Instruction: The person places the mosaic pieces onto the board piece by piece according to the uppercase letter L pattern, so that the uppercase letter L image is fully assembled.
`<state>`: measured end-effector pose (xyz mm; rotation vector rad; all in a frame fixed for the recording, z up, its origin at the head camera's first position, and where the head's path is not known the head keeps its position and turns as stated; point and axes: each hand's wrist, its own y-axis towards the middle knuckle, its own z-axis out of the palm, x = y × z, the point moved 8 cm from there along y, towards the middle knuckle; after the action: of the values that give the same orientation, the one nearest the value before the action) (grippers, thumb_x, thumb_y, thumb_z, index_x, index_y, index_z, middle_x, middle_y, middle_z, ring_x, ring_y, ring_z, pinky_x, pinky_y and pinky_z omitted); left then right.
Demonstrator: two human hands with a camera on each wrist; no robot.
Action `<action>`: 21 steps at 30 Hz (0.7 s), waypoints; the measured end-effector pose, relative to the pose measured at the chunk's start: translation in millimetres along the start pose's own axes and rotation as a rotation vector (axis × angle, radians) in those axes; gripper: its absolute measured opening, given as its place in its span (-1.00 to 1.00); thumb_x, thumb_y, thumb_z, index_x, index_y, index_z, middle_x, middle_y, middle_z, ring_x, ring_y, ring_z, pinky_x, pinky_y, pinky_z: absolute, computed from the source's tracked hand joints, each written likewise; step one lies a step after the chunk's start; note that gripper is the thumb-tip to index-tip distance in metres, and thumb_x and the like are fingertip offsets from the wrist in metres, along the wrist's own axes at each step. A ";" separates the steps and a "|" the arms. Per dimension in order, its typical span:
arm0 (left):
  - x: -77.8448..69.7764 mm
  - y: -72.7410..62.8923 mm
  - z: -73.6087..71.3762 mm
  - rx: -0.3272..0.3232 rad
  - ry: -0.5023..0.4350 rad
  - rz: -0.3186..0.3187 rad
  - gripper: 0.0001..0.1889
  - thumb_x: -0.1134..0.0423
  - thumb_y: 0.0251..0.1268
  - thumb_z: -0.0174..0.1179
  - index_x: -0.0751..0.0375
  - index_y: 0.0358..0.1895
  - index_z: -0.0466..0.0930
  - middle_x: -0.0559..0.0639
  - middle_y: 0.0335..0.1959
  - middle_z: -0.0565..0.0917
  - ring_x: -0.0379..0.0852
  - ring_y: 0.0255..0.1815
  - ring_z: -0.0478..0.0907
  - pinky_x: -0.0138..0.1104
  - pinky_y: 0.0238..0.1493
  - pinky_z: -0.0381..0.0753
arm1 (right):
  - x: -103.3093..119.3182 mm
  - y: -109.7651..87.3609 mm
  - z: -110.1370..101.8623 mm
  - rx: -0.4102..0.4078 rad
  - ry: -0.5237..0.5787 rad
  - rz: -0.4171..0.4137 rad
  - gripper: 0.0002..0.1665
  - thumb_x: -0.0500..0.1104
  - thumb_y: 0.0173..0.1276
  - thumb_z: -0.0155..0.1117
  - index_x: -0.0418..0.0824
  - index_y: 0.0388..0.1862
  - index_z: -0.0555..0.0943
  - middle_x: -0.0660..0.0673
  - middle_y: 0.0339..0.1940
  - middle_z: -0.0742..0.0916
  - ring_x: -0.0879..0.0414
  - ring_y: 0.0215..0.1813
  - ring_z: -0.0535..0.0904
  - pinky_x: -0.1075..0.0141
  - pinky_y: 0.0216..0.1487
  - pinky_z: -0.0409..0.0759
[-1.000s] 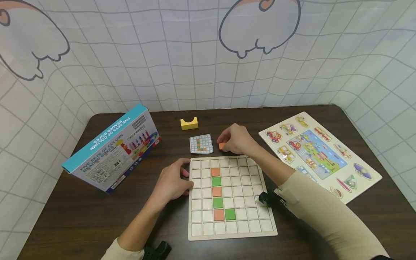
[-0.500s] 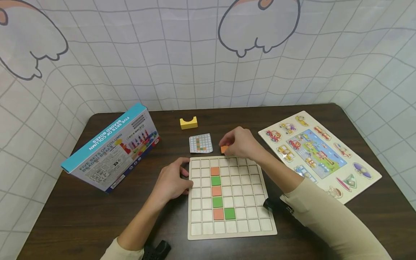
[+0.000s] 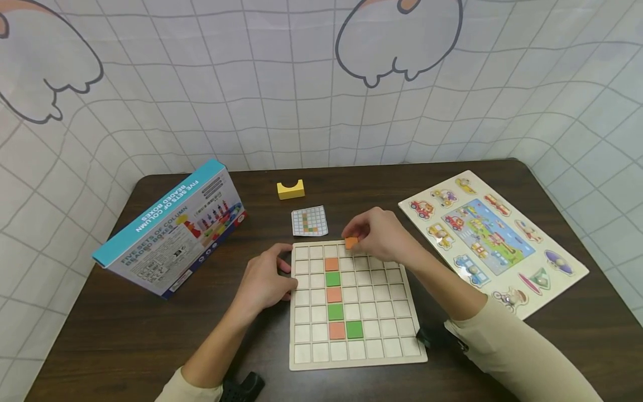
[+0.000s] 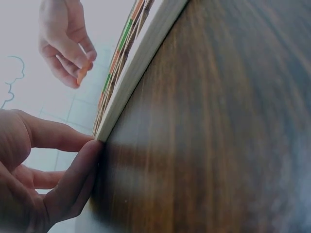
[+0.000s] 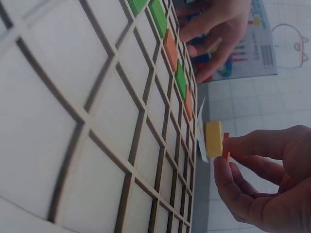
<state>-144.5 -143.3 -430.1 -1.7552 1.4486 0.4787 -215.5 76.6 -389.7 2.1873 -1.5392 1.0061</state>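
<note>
The wooden grid board [image 3: 358, 352] lies flat, with a column of alternating orange and green tiles [image 3: 335, 311] and one more green tile [image 3: 354, 329] beside the lowest orange one. At its upper left edge my left hand [image 3: 266, 279] grips the board between thumb and fingers, which meet at the edge in the left wrist view. My right hand [image 3: 379, 237] pinches a small orange square tile [image 5: 226, 145] between thumb and fingertips. That hand hovers over the board's far edge, and the tile is clear of the grid in the right wrist view.
A printed pattern card [image 3: 309, 221] lies beyond the board, with a yellow notched block [image 3: 291, 190] behind it. At left stands a toy box [image 3: 173, 231]. A picture puzzle board [image 3: 494, 245] lies at right, near my right forearm. White patterned cloth [image 3: 281, 100] rises behind the table.
My right hand has brought the orange tile from the table beyond the board toward me, to above its far edge. The left hand stays at the board's left edge.
</note>
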 end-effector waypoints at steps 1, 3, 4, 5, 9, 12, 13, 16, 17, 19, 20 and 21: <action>0.0 -0.3 0.0 -0.002 -0.002 -0.002 -0.25 0.44 0.09 0.44 0.14 0.44 0.46 0.15 -0.15 0.61 -0.11 -0.62 0.64 -0.32 -0.58 0.71 | 0.2 -2.7 0.5 0.004 0.001 0.003 -0.73 -0.33 0.13 0.54 -0.10 -0.17 0.83 0.01 -0.36 0.77 0.11 -0.24 0.61 0.28 -0.16 0.57; 0.0 -0.7 -0.2 -0.008 -0.004 -0.004 -0.25 0.45 0.09 0.44 0.15 0.44 0.46 0.15 -0.15 0.61 -0.10 -0.63 0.64 -0.32 -0.58 0.71 | 0.6 -7.5 1.8 0.013 0.003 0.009 -0.73 -0.33 0.14 0.55 -0.10 -0.16 0.83 0.02 -0.34 0.76 0.10 -0.23 0.60 0.28 -0.16 0.57; 0.1 -0.9 -0.4 -0.011 -0.005 -0.004 -0.25 0.45 0.08 0.44 0.15 0.44 0.46 0.15 -0.15 0.61 -0.10 -0.63 0.64 -0.32 -0.58 0.71 | 0.9 -10.1 2.4 0.016 0.002 0.011 -0.73 -0.33 0.14 0.55 -0.10 -0.16 0.83 0.01 -0.34 0.76 0.10 -0.23 0.59 0.28 -0.16 0.56; 0.0 -1.0 -0.5 -0.014 -0.006 -0.003 -0.25 0.45 0.08 0.44 0.15 0.44 0.46 0.16 -0.15 0.61 -0.10 -0.63 0.64 -0.32 -0.58 0.70 | 1.3 -12.7 2.9 0.019 0.000 0.010 -0.74 -0.33 0.15 0.55 -0.10 -0.17 0.83 0.01 -0.34 0.75 0.10 -0.23 0.59 0.28 -0.17 0.57; -0.2 -1.2 -0.7 -0.018 -0.001 0.001 -0.25 0.44 0.08 0.44 0.15 0.43 0.47 0.16 -0.15 0.62 -0.11 -0.64 0.64 -0.32 -0.58 0.70 | 0.8 -23.7 4.8 0.023 -0.004 0.024 -0.75 -0.32 0.16 0.56 -0.08 -0.18 0.82 -0.01 -0.34 0.73 0.10 -0.24 0.57 0.28 -0.19 0.54; -0.3 -1.5 -0.9 -0.018 0.007 0.001 -0.25 0.43 0.08 0.44 0.16 0.43 0.47 0.16 -0.15 0.62 -0.11 -0.64 0.64 -0.32 -0.58 0.69 | -0.2 -32.2 5.7 0.022 -0.016 0.024 -0.75 -0.29 0.16 0.57 -0.08 -0.18 0.82 -0.01 -0.35 0.71 0.10 -0.25 0.56 0.27 -0.20 0.52; -0.4 -1.6 -1.0 -0.019 0.010 0.000 -0.25 0.43 0.08 0.44 0.16 0.43 0.47 0.16 -0.15 0.62 -0.11 -0.64 0.64 -0.32 -0.58 0.68 | -0.5 -34.8 5.7 0.019 -0.021 0.022 -0.75 -0.29 0.15 0.57 -0.07 -0.18 0.82 0.00 -0.36 0.70 0.11 -0.26 0.56 0.27 -0.19 0.51; -0.7 -2.0 -1.1 -0.020 0.016 -0.003 -0.26 0.43 0.09 0.44 0.16 0.43 0.47 0.15 -0.15 0.62 -0.10 -0.63 0.64 -0.33 -0.59 0.67 | -0.4 -42.0 5.7 0.009 -0.032 0.003 -0.74 -0.31 0.13 0.56 -0.06 -0.20 0.82 0.01 -0.37 0.70 0.14 -0.27 0.56 0.27 -0.17 0.51; -0.9 -2.1 -1.0 -0.020 0.017 -0.004 -0.26 0.43 0.09 0.44 0.17 0.43 0.47 0.15 -0.15 0.62 -0.10 -0.63 0.64 -0.33 -0.59 0.67 | -0.6 -44.3 5.7 0.005 -0.032 0.000 -0.73 -0.32 0.11 0.56 -0.06 -0.20 0.82 0.01 -0.37 0.71 0.14 -0.27 0.57 0.27 -0.16 0.51; -1.2 -2.3 -0.7 -0.021 0.017 -0.005 -0.26 0.44 0.09 0.44 0.17 0.43 0.47 0.15 -0.16 0.62 -0.10 -0.63 0.64 -0.33 -0.59 0.68 | -0.8 -48.7 6.1 0.002 -0.029 -0.004 -0.72 -0.33 0.10 0.56 -0.05 -0.21 0.82 0.02 -0.37 0.70 0.15 -0.27 0.56 0.27 -0.16 0.51; -1.3 -2.4 -0.7 -0.022 0.019 -0.005 -0.26 0.44 0.09 0.44 0.17 0.43 0.47 0.15 -0.16 0.62 -0.11 -0.63 0.64 -0.33 -0.59 0.68 | -1.0 -50.8 6.8 0.004 -0.026 -0.007 -0.72 -0.32 0.10 0.57 -0.06 -0.21 0.82 0.02 -0.37 0.70 0.15 -0.27 0.55 0.27 -0.16 0.51; -1.5 -2.5 -0.6 -0.024 0.020 -0.005 -0.26 0.43 0.09 0.44 0.17 0.43 0.47 0.15 -0.17 0.62 -0.11 -0.63 0.64 -0.33 -0.59 0.68 | -1.2 -52.8 7.4 0.007 -0.022 -0.008 -0.72 -0.32 0.10 0.59 -0.06 -0.20 0.82 0.02 -0.37 0.70 0.16 -0.27 0.55 0.27 -0.17 0.51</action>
<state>-142.7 -142.7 -427.9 -1.7866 1.4575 0.4785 -165.0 93.8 -387.5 2.2151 -1.5373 0.9888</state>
